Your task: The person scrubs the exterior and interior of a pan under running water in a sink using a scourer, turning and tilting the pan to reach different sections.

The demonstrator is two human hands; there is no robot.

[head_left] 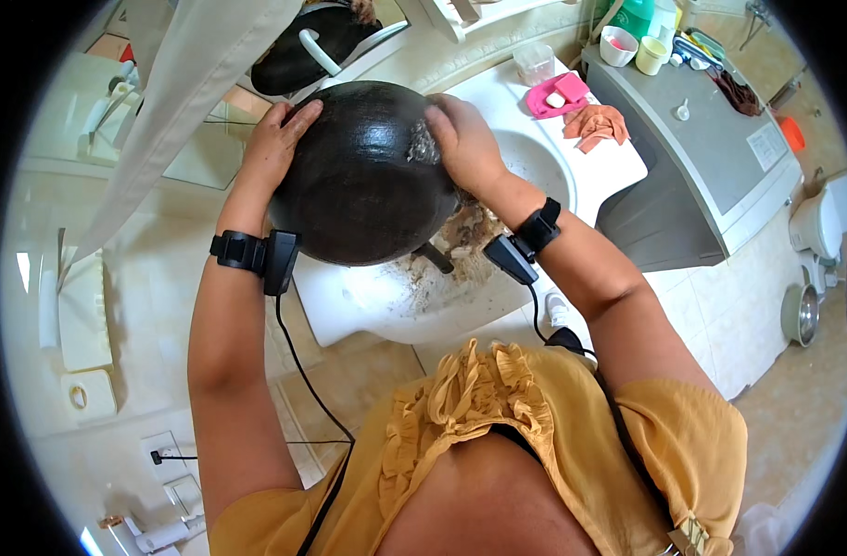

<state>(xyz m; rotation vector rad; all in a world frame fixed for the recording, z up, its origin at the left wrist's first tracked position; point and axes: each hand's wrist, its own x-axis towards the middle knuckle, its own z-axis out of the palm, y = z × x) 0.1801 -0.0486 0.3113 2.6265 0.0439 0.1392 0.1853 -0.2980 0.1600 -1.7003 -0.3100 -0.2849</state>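
Observation:
A round black wok [363, 185] is held tilted over the white washbasin [349, 301], its dark rounded underside toward me. My left hand [283, 139] grips its left edge, fingers bent over the rim. Opposite, my right hand [470, 144] is closed on the upper right edge, beside a greyish, scuffed or sudsy patch on the metal. A short dark handle stub [433, 258] sticks out at the wok's lower right. Brown, dirty residue [470, 241] lies in the basin beneath it. The wok's inside is hidden from me.
On the counter to the right are a pink soap dish [549, 102], an orange cloth [597, 127] and a clear cup [534, 63]. Beyond stands a grey-topped washing machine [664, 111] with cups on it. A mirror [210, 148] and white curtain [192, 83] are at left.

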